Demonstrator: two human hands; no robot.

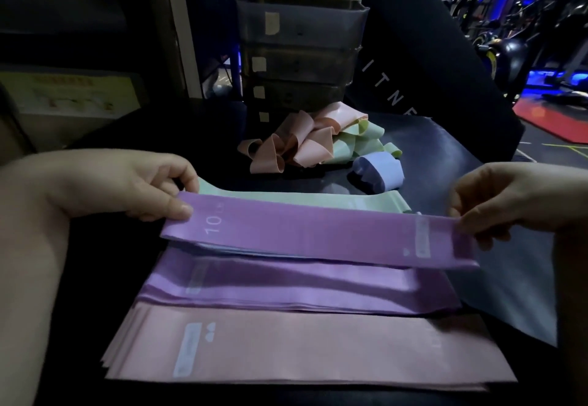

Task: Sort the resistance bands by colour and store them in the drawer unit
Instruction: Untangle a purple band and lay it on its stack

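Just above the purple stack (286,288), a purple band (318,233) was pinched at its ends by the left hand (127,182) and right hand (509,202). A pink stack (302,348) lay nearer; behind were a green band (286,197), a tangled heap (311,138), and the drawer unit (302,55), drawers closed, contents unclear.

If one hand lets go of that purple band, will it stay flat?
Probably flops: the purple band seems flat only because the left hand and right hand pinch its ends. Likely thin and light, like the crumpled bands behind.
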